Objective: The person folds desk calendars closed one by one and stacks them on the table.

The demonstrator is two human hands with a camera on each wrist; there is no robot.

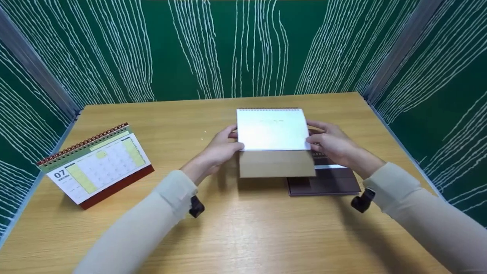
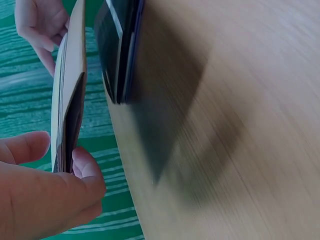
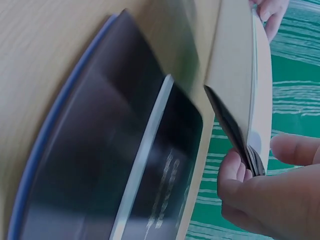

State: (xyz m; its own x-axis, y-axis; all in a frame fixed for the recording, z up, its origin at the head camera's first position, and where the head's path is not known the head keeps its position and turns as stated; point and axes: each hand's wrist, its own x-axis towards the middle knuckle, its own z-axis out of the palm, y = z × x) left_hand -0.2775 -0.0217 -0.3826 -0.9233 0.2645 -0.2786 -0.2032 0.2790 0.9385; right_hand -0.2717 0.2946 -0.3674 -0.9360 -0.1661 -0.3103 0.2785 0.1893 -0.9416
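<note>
This is a small booth or work bay: green panels [image 1: 163,57] streaked with white lines enclose the wooden table [image 1: 243,236] behind and on both sides, with grey posts [image 1: 32,61] beside its far corners. The wider building cannot be told.

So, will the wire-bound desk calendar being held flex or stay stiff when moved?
The wire-bound desk calendar should stay fairly stiff, as its tan board looks flat. Its white page may flex, since it bows in the right wrist view. It is probably light, looking thin edge-on.
</note>
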